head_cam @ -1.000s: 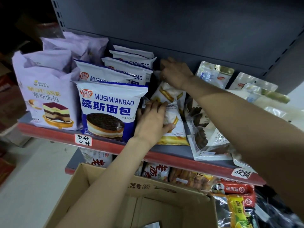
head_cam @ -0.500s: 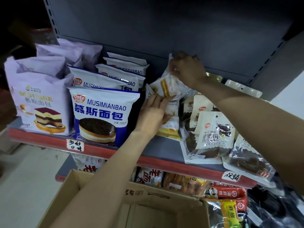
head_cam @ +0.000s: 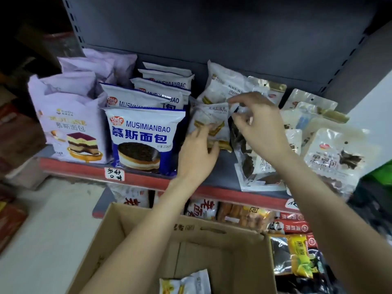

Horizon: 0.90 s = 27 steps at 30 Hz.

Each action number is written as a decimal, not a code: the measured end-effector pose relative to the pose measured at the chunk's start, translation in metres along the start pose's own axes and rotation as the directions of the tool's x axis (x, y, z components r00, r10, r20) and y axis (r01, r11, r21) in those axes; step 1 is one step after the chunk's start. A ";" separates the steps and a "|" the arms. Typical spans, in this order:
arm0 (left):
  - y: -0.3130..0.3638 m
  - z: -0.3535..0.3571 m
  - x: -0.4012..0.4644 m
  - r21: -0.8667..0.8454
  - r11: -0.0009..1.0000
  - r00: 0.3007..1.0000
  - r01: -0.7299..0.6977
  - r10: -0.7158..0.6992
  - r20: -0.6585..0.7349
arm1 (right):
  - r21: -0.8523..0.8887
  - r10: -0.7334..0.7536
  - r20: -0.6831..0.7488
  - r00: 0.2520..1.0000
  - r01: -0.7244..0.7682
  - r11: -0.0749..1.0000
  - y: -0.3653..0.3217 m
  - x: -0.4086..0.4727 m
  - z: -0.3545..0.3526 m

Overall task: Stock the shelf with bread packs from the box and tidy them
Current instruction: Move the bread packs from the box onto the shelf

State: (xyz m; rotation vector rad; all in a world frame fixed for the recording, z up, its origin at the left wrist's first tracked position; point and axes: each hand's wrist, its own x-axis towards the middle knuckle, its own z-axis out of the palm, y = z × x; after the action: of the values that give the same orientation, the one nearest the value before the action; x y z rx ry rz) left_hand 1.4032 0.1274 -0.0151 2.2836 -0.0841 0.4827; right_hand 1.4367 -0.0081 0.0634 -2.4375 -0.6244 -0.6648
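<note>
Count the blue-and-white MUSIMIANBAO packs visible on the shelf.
5, in one front-to-back row: front pack, second, third, fourth, rearmost. Only top edges show behind the front; more may be hidden.

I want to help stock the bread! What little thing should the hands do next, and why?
Probably let go and reach down into the brown cardboard box for the white-and-yellow bread pack lying there. The left hand rests against the front white bread pack on the shelf, which already stands beside the blue packs, and the right hand seems to be pinching its top edge.

Head view, close, down onto shelf (head_cam: 222, 166)
</note>
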 end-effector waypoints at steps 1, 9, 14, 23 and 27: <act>0.003 -0.010 -0.013 -0.077 0.997 1.000 -0.002 0.002 -0.005 | 0.027 0.039 0.000 0.999 -0.039 0.999 -0.011 -0.021 -0.002; -0.001 -0.079 -0.116 -0.035 0.992 0.983 0.123 -0.117 0.143 | 0.078 0.364 0.137 0.921 -0.377 0.923 -0.072 -0.178 0.022; -0.046 -0.078 -0.178 0.077 0.979 0.897 0.191 -0.206 0.391 | -0.060 0.574 0.336 0.746 -0.591 0.804 -0.081 -0.268 0.054; -0.174 0.011 -0.266 0.343 0.890 0.573 0.301 -0.457 0.681 | -0.258 0.719 0.574 0.392 -0.747 0.613 -0.042 -0.416 0.155; -0.209 0.061 -0.288 0.403 0.866 0.466 0.297 -0.500 0.730 | -0.253 0.787 0.578 0.217 -0.869 0.426 -0.017 -0.459 0.191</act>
State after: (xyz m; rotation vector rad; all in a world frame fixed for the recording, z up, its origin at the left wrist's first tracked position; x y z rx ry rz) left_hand 1.2001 0.2017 -0.3037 2.4390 0.0625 -0.9225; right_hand 1.1346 -0.0134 -0.3318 -2.3392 0.5201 0.6878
